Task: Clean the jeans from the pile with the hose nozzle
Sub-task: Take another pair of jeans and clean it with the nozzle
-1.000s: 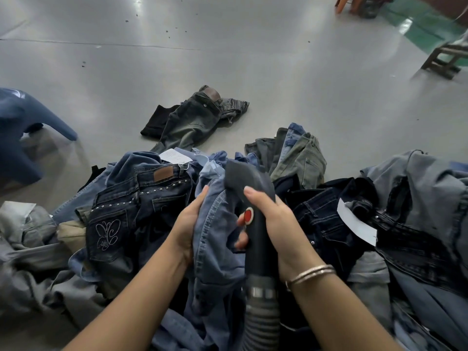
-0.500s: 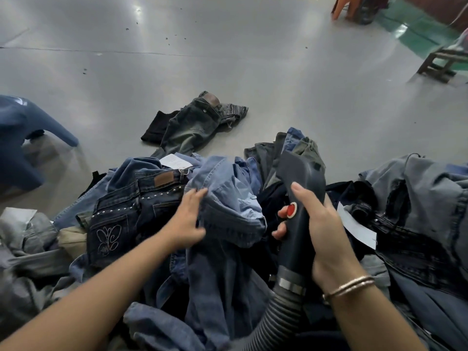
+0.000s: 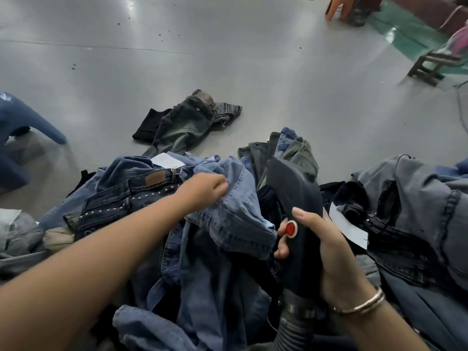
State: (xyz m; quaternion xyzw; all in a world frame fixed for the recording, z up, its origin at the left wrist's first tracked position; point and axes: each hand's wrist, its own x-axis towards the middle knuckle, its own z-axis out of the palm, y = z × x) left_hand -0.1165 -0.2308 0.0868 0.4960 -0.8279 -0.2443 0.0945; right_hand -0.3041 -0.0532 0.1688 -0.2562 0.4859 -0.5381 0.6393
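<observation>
At the centre of the frame, your left hand (image 3: pixel 202 188) pinches a fold of the light blue jeans (image 3: pixel 235 214) on top of the pile (image 3: pixel 405 211), likely to lift and spread the cloth for cleaning. Just right of it, your right hand (image 3: pixel 326 252) grips the dark hose nozzle (image 3: pixel 296 196), thumb beside its red button (image 3: pixel 291 228), the head raised above the denim and apparently ready to sweep across it. The jeans look soft, faded and crumpled, hems stitched, draped over darker pairs filling the lower frame on the grey floor (image 3: pixel 253 72).
</observation>
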